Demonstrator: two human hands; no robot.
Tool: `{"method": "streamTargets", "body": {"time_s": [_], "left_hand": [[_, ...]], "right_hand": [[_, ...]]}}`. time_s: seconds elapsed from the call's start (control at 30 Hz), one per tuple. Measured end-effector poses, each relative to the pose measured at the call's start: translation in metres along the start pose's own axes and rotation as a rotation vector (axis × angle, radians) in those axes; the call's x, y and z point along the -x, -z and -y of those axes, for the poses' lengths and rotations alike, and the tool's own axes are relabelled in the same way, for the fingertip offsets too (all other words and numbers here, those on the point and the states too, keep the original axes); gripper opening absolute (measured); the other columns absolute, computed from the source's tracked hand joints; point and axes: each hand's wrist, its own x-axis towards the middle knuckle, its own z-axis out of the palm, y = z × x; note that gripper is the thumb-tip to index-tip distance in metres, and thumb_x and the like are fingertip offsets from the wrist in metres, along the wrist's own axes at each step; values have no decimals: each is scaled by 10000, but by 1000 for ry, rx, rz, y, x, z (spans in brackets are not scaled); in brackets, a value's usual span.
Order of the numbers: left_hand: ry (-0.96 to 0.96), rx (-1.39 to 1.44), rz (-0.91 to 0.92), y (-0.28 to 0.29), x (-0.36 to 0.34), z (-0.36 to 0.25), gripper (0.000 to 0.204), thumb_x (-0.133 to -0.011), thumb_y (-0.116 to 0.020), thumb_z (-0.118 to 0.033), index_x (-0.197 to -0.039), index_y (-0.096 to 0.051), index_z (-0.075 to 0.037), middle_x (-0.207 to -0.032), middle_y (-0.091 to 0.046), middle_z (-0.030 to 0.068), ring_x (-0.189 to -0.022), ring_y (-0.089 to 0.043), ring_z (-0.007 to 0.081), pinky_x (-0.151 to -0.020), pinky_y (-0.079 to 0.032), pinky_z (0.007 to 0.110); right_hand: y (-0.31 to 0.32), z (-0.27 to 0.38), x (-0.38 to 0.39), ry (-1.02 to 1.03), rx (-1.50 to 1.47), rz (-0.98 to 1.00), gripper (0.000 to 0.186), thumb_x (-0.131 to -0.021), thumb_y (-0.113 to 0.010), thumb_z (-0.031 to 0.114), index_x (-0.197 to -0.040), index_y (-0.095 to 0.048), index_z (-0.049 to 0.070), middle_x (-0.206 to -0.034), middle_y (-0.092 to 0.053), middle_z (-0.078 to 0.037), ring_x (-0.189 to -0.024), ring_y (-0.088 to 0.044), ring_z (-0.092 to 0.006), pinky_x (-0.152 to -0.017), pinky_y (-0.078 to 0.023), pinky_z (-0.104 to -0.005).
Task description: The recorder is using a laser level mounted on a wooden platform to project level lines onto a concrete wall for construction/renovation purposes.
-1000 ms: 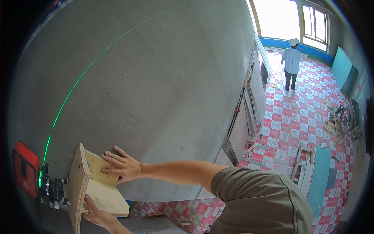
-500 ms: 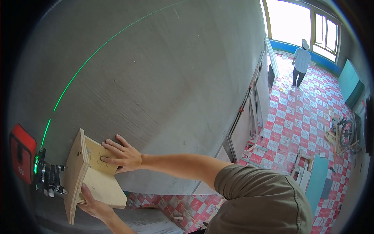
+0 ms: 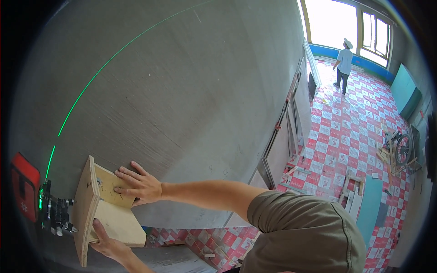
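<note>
A plywood bracket [image 3: 119, 222], made of boards joined at right angles, stands against the grey wall at the lower left. My right hand [image 3: 142, 184] lies flat on its back board, fingers spread, by some screws or metal bits. Lower down, my left hand [image 3: 109, 248] grips the bracket from below, its thumb on top of the board and its other fingers mostly hidden. Just beyond the bracket's outer board is a red and black laser level [image 3: 26, 186] on a black mount with knobs [image 3: 58, 217]. A green laser line [image 3: 78, 98] curves up the wall.
Metal frames and panels [image 3: 284, 132] lean along the wall. Red and white checked sheeting [image 3: 337, 132] covers the floor. Timber offcuts [image 3: 353, 186], a green board [image 3: 369, 207] and a wheel [image 3: 403, 149] are at the right. Another person [image 3: 343, 63] stands near the window.
The view has shifted slightly, so the bracket and laser level appear a little lower. My hands keep their places on the bracket. The far person has turned and stepped.
</note>
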Motion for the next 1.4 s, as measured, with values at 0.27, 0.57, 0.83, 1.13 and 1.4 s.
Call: {"method": "streamTargets", "body": {"time_s": [0.27, 0.57, 0.83, 1.13, 1.4], "left_hand": [[-15, -16, -16, 0, -3, 3, 705, -868, -746, -327, -1345, -395, 55, -1265, -545, 236, -1089, -621, 328, -916, -565, 439], [-2, -23, -27, -1, 0, 3, 677, -909, -655, -376, -1340, -380, 68, -1285, -518, 250, -1112, -618, 347, -907, -566, 432], [0, -16, -37, -3, -2, 6, 703, -917, -615, -418, -1357, -347, 60, -1309, -489, 265, -1142, -604, 361, -926, -554, 435], [-7, 10, -25, 2, -2, 9, 690, -936, -591, -392, -1371, -314, 66, -1316, -479, 269, -1150, -598, 357, -939, -546, 436], [-11, -9, 12, 0, -2, 11, 697, -933, -590, -396, -1369, -304, 67, -1297, -490, 276, -1134, -610, 361, -927, -553, 443]], "right_hand": [[0, 0, 0, 0, -6, -4, 959, -599, -826, 562, -1425, -468, 232, -1566, -280, -227, -1483, -212, -380, -1176, -102, -626], [-2, -2, 2, 9, 23, -11, 970, -625, -800, 604, -1451, -435, 251, -1577, -257, -227, -1491, -188, -371, -1178, -93, -628], [-2, -3, 1, 4, -9, -4, 980, -614, -822, 589, -1448, -429, 256, -1579, -249, -226, -1491, -188, -369, -1181, -80, -632], [-1, 1, -1, 4, 12, 6, 957, -607, -821, 571, -1428, -455, 242, -1573, -268, -225, -1490, -193, -369, -1182, -85, -627], [0, -2, 2, 11, 17, -13, 942, -635, -793, 588, -1438, -446, 240, -1574, -262, -230, -1490, -191, -374, -1180, -82, -629]]}}
